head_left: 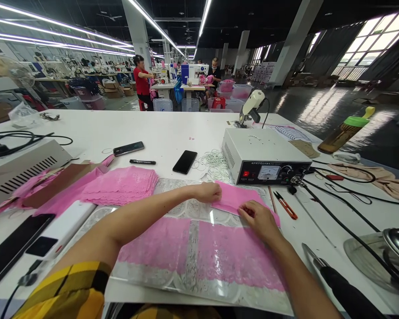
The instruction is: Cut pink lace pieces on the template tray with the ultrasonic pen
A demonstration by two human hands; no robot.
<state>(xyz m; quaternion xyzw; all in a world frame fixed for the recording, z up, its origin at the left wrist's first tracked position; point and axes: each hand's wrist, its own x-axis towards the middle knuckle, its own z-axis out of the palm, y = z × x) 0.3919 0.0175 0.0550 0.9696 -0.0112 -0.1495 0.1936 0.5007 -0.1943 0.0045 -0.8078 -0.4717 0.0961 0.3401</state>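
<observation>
A pink fabric piece (236, 197) lies across the far right part of a clear plastic sheet (176, 285). My left hand (208, 192) is closed, with its fingertips gripping the left end of this piece. Over its near edge my right hand (257, 218) is curled, thumb and fingers drawn together on the cloth. Closer to me, two flat pink panels (156, 243) show side by side at the sheet, their edges wavy. To the left of my forearm sits a stack of pink fabric pieces (121, 184) with ragged edges.
A grey control box (266, 153) with a dial stands at the right. Near it lie orange thread snips (286, 206), a black-handled tool (339, 279) and a glass jar (369, 261). Phones (185, 161), a marker (142, 162) and a white device (61, 230) lie leftward. Co-workers (142, 82) sew beyond.
</observation>
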